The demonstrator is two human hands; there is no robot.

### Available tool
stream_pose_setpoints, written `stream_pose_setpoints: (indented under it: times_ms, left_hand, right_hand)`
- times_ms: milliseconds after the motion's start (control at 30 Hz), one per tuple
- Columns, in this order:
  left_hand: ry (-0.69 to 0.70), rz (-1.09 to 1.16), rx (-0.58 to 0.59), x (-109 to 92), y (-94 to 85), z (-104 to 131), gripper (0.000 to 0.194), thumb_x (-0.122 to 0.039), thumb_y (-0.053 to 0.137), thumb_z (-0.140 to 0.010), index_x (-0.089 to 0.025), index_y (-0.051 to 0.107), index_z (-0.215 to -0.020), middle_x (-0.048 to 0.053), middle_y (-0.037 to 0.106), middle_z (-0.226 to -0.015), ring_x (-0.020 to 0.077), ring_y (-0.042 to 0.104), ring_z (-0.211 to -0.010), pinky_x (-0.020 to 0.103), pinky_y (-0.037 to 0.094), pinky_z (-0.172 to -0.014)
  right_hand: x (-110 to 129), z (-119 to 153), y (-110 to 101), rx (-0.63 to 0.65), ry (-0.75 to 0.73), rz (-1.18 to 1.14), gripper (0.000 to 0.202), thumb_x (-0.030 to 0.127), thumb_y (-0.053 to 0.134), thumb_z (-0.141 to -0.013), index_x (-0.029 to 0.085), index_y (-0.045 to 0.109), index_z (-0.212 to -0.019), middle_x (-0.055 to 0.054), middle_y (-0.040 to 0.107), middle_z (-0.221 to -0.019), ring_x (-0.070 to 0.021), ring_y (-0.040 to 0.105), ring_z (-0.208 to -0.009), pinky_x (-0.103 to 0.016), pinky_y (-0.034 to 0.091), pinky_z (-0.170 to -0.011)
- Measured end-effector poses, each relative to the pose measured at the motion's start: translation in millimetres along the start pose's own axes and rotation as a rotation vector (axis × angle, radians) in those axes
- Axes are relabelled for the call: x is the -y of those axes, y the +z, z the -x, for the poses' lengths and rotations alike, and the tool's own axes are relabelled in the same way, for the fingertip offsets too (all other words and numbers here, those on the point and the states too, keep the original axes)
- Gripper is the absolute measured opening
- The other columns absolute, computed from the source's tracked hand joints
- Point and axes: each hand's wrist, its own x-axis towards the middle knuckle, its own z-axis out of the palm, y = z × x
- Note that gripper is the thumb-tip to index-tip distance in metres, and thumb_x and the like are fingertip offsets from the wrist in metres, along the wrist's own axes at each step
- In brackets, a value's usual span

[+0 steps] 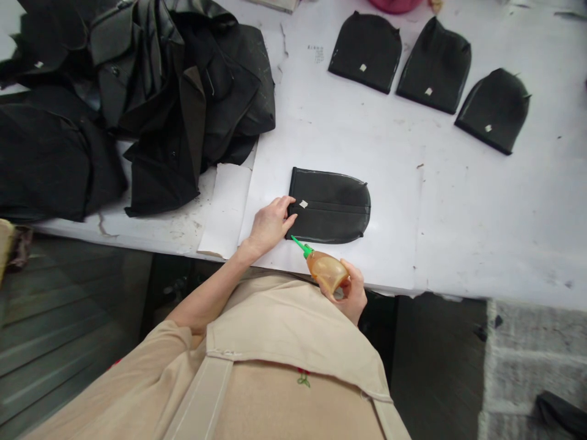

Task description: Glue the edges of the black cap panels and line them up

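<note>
A black rounded fabric piece (334, 206) lies flat on the white-covered table (389, 244), its straight end to the left and a small pale tag near that end. My left hand (274, 223) pinches the straight edge between thumb and fingers. In my right hand (352, 293) is an amber squeeze bottle (328, 271) with a green nozzle. The nozzle's tip is at the lower left corner of the black piece; whether it touches is too small to tell.
A big heap of black bags and fabric (183, 91) covers the table's left. Three similar black pieces (367, 52) lie at the back right. A pink object (397, 5) is at the far edge of view. The table's front edge runs near my apron.
</note>
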Motion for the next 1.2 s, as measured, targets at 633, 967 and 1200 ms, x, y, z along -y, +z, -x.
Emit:
stream_pose_setpoints:
  times_ms: [633,967,1200]
  left_hand:
    - [-0.151,0.096,0.051,3.4,-10.2,-23.9,0.02,-0.037,0.068,-0.091,-0.024,0.053,-0.091,-0.003,0.061,-0.062,0.0196,0.059,-0.06,0.027,0.032,-0.06]
    - [-0.072,0.458,0.104,10.1,-5.7,-45.9,0.04,-0.057,0.074,-0.074,-0.024,0.054,-0.062,-0.002,0.056,-0.06,0.0196,0.054,-0.061,0.028,0.041,-0.06]
    - [-0.493,1.223,0.212,-10.5,14.3,-44.4,0.042,-0.034,0.096,-0.056,-0.026,0.062,-0.079,-0.005,0.07,-0.076,0.0161,0.069,-0.067,0.025,0.059,-0.066]
  right_hand:
    - [-1.8,-43.8,-42.8,-0.323,0.686,-0.963,0.047,0.054,0.087,-0.071,0.025,0.074,-0.105,-0.006,0.076,-0.114,-0.0199,0.073,-0.09,-0.028,0.062,-0.067]
    - [-43.0,-68.7,-100.3,-0.677,0.447,-0.956,0.033,0.05,0.089,-0.069,0.028,0.079,-0.091,-0.007,0.079,-0.096,-0.0262,0.077,-0.075,-0.036,0.064,-0.056]
    - [-65.1,-65.7,-123.3,-0.773,0.432,-0.996,0.028,0.047,0.087,-0.073,0.033,0.081,-0.097,-0.008,0.078,-0.112,-0.0289,0.079,-0.091,-0.036,0.065,-0.064]
